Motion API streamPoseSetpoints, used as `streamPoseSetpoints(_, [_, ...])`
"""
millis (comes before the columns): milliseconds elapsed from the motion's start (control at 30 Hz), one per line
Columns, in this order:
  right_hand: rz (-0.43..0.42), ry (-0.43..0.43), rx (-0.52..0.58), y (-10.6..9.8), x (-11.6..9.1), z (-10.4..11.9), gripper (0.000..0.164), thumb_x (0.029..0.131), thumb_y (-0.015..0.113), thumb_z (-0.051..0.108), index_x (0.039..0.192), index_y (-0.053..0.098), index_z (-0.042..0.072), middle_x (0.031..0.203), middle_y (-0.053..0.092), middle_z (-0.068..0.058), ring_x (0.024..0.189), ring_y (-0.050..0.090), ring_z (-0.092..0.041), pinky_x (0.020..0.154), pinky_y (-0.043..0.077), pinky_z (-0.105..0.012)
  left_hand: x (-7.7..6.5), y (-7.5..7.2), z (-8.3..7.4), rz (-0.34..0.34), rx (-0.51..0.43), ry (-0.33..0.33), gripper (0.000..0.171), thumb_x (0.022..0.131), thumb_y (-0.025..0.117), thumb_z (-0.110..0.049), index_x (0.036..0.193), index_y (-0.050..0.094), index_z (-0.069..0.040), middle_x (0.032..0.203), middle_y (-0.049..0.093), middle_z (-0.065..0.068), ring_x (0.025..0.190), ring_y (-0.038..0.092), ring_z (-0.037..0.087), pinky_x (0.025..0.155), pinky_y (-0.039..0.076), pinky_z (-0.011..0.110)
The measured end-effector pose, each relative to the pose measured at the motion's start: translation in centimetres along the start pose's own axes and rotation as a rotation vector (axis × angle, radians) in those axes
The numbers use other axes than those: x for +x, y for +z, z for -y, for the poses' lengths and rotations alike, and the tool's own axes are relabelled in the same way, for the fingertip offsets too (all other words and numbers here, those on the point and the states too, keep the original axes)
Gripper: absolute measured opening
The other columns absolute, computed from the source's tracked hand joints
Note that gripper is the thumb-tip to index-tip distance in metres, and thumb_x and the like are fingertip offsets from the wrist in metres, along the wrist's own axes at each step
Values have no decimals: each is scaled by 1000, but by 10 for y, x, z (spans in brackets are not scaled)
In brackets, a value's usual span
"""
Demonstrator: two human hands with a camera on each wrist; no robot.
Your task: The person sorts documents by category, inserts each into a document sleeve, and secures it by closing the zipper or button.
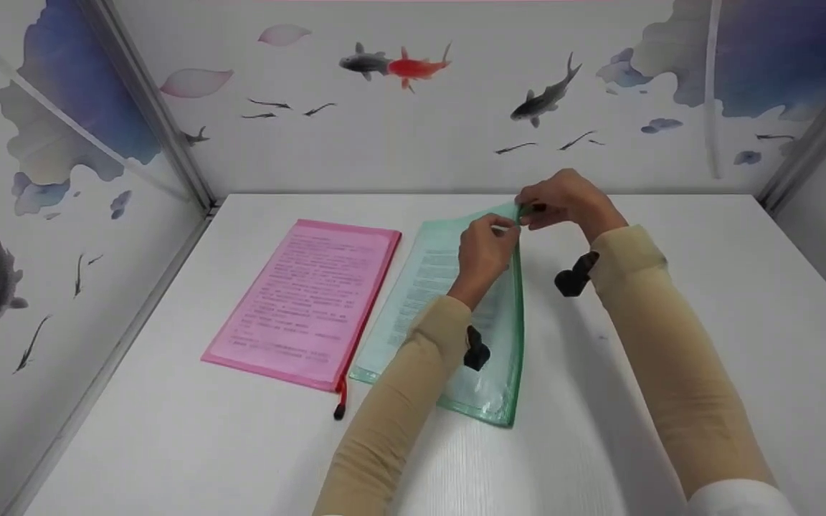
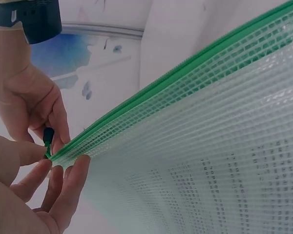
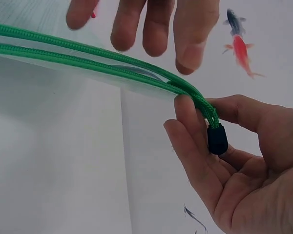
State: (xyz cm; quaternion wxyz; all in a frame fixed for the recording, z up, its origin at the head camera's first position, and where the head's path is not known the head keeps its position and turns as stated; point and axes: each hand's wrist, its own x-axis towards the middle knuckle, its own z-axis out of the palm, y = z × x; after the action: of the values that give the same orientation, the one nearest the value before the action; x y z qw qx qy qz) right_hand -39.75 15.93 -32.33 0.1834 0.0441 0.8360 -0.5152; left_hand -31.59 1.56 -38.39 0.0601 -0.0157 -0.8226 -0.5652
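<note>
A translucent green zip document folder [image 1: 424, 287] with printed sheets inside lies on the table, its upper right corner raised. At that corner my right hand [image 1: 563, 201] pinches the green zipper pull [image 3: 212, 117], whose black end [image 3: 217, 140] lies against the fingers. In the right wrist view two green zipper strips [image 3: 63, 46] stand apart. My left hand [image 1: 485, 247] is beside the same corner. Its thumb and fingers are spread around the edge in the left wrist view, with one finger [image 2: 77, 178] over the folder's face; whether it presses there is unclear.
To the left, a pink zip folder [image 1: 305, 301] with a printed sheet lies flat, its red pull cord [image 1: 342, 394] pointing toward the near edge. White panels [image 1: 456, 150] painted with fish enclose the white table [image 1: 169, 444] at the back and sides.
</note>
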Motion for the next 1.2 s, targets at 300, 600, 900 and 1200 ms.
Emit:
streamPoseSetpoints(300, [7,-2,11,1,-1,1,19,94,65,20,96,66,1,78,68,-3,68,73,-12,76,63,-31,12,12,3,-110,205,175,18,99,64,-21,111,72,-10,104,69,10,85,67,17,66,49,23])
streamPoseSetpoints(600, [7,-8,2,1,-3,2,17,95,63,20,90,69,4,75,69,-1,66,73,-12,72,63,-28,19,15,6,-151,400,314,22,99,64,-25,117,71,-14,109,65,9,92,68,16,73,56,27])
streamPoseSetpoints(900, [-2,5,-29,2,-2,2,19,96,57,20,89,64,3,74,67,-1,66,73,-11,69,62,-26,18,17,3,-123,503,405,25,103,58,-28,121,71,-17,108,61,7,89,63,15,73,56,25])
streamPoseSetpoints(1200, [-11,10,-52,2,-2,2,23,97,57,21,81,64,5,69,67,0,64,70,-10,65,60,-24,18,18,1,-109,544,454,28,102,59,-30,126,69,-20,104,60,6,84,60,15,68,52,25])
